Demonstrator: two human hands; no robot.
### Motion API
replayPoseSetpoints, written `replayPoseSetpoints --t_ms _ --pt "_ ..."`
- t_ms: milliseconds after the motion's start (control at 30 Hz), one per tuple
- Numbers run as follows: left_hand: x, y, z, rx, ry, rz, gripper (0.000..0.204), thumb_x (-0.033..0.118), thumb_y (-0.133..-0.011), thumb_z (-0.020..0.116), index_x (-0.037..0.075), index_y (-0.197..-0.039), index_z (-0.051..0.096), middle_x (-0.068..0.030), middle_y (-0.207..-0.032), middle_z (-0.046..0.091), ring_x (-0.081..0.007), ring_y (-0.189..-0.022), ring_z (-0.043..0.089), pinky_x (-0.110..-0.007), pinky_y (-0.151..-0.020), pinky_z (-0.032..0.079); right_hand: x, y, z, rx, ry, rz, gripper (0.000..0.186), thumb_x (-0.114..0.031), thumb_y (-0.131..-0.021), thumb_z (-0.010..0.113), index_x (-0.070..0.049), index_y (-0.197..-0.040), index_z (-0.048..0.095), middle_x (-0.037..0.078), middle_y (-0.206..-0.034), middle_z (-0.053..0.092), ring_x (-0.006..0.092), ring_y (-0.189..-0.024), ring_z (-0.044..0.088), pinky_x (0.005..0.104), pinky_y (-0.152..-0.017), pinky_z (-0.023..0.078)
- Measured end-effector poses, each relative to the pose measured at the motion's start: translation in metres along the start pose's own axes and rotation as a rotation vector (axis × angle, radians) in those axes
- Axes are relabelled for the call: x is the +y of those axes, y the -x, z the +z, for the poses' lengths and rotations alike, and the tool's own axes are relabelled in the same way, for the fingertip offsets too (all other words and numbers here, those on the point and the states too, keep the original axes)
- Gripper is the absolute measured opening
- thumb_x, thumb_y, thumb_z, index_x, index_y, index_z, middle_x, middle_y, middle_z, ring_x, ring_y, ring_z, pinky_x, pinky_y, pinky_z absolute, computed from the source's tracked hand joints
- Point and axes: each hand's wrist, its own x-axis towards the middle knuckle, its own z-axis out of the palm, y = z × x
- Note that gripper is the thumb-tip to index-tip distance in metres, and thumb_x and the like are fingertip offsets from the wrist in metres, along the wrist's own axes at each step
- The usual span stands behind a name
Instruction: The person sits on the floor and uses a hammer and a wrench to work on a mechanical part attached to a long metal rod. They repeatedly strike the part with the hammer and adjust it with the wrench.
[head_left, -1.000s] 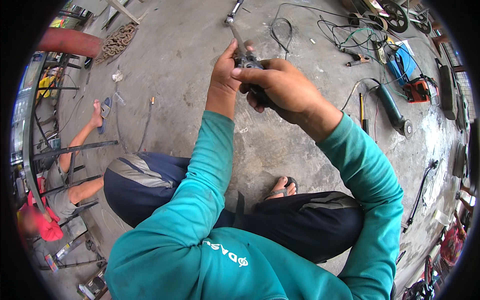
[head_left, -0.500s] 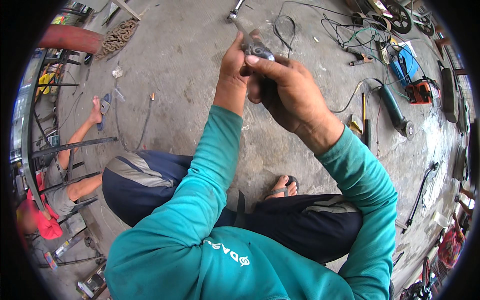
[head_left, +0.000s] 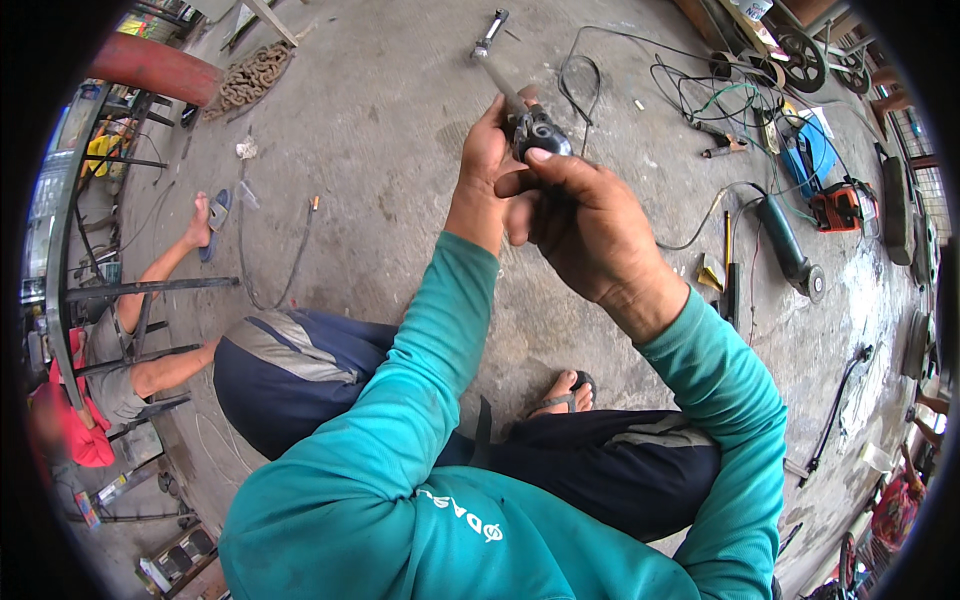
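Both hands are out in front of me over the concrete floor, on a long metal rod with a knobby joint end (head_left: 540,132). My left hand (head_left: 487,150) is closed around the rod from below and behind the joint. My right hand (head_left: 598,225) grips the near end, its thumb on the dark rounded part and its fingers curled beneath. The rod's thin shaft (head_left: 502,84) slants away to a shiny jointed piece (head_left: 490,35) at the top. The underside of the joint is hidden by my fingers.
On the right lie an angle grinder (head_left: 790,240), tangled cables (head_left: 690,90), an orange-and-black machine (head_left: 845,207) and a black jointed rod (head_left: 838,410). A rusty chain (head_left: 252,78) and a red cylinder (head_left: 155,70) are far left. Beyond a metal frame (head_left: 150,290) sits another person (head_left: 85,430).
My hands and the rod have come slightly nearer and to the right in the picture. The right fingers have shifted a little around the joint end. The whole view has moved slightly.
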Motion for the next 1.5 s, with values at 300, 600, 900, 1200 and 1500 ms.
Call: replayPoseSetpoints --t_ms 300,600,900,1200,1500 --pt "0.002 -0.015 -0.020 0.035 -0.036 -0.106 0.040 0.031 -0.107 0.043 -0.002 -0.116 0.064 -0.0107 -0.102 0.069 -0.0262 -0.090 0.067 -0.044 -0.089 0.056 -0.008 0.011 -0.007 0.046 0.138 -0.023 0.030 -0.016 -0.096 0.062 0.010 -0.109 0.059 0.018 -0.092 0.069 0.0262 -0.069 0.070 0.0359 -0.062 0.056" --pt "-0.046 -0.009 -0.083 0.333 -0.036 -0.367 0.029 0.032 -0.104 0.046 0.007 -0.093 0.055 -0.0050 -0.079 0.053 -0.0173 -0.069 0.051 -0.037 -0.067 0.043 0.059 0.020 -0.133 0.251 0.921 0.199 0.057 -0.032 -0.078 0.084 0.007 -0.112 0.060 0.018 -0.095 0.070 0.0274 -0.076 0.071 0.0366 -0.070 0.058" --pt "-0.136 0.008 -0.177 0.647 -0.531 -0.385 0.095 0.059 -0.090 0.066 0.008 -0.157 0.022 -0.0193 -0.136 0.052 -0.0310 -0.111 0.061 -0.044 -0.082 0.054 0.151 0.040 -0.198 0.595 1.647 0.174 0.034 -0.031 -0.069 0.076 -0.001 -0.084 0.076 0.025 -0.085 0.072 0.0400 -0.085 0.072 0.0489 -0.078 0.058" --pt "-0.166 0.011 -0.122 0.558 -0.241 -0.409 0.042 0.056 -0.102 0.051 0.019 -0.084 0.038 0.0061 -0.057 0.025 -0.0102 -0.043 0.022 -0.029 -0.042 0.020 0.137 0.067 -0.227 0.615 1.318 0.122 0.036 -0.025 -0.065 0.076 0.003 -0.086 0.070 0.026 -0.083 0.070 0.0410 -0.082 0.070 0.0472 -0.076 0.055" --pt "-0.136 0.020 -0.123 0.290 0.147 -0.385 0.051 0.059 -0.102 0.046 0.011 -0.090 0.058 -0.0006 -0.069 0.043 -0.0149 -0.061 0.040 -0.032 -0.061 0.039 0.112 0.070 -0.204 0.365 0.626 0.315 0.035 -0.029 -0.083 0.080 0.003 -0.091 0.067 0.009 -0.072 0.067 0.0188 -0.054 0.064 0.0330 -0.049 0.050"
